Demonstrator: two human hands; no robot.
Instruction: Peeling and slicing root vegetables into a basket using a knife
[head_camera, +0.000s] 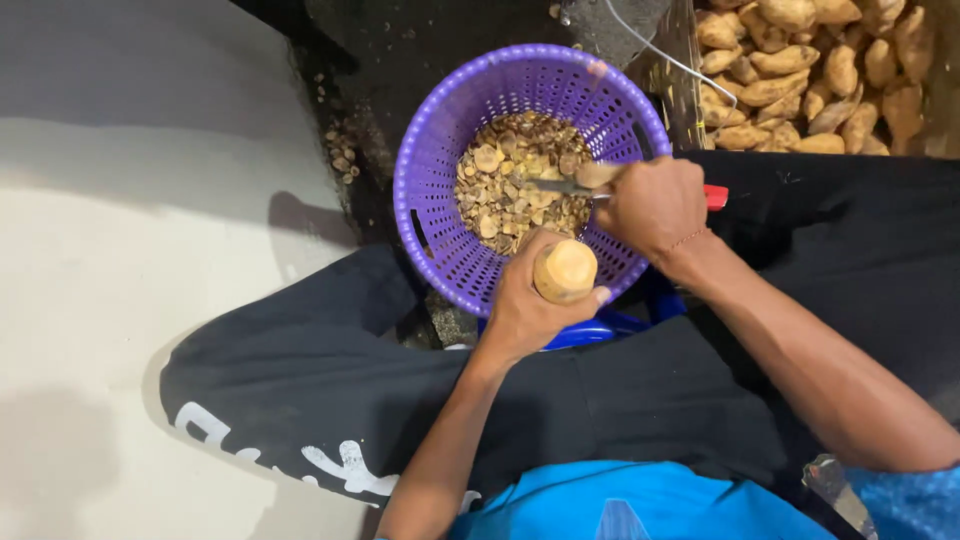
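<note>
My left hand (520, 305) grips a tan root vegetable (565, 270) with its cut pale end facing up, held over the near rim of a purple perforated basket (432, 190). My right hand (650, 205) is closed around a knife with a red handle (716, 196); its blade (565, 185) points left over the basket, with a slice of peel at the tip. Several brown peelings and cut bits (510, 180) lie in the basket's bottom.
A heap of unpeeled tan roots (800, 60) fills the top right corner. My black trousers (330, 380) spread across the frame, with a blue stool edge (590, 330) below the basket. Pale floor (120, 250) lies to the left. Scraps (345, 155) are scattered on the dark ground.
</note>
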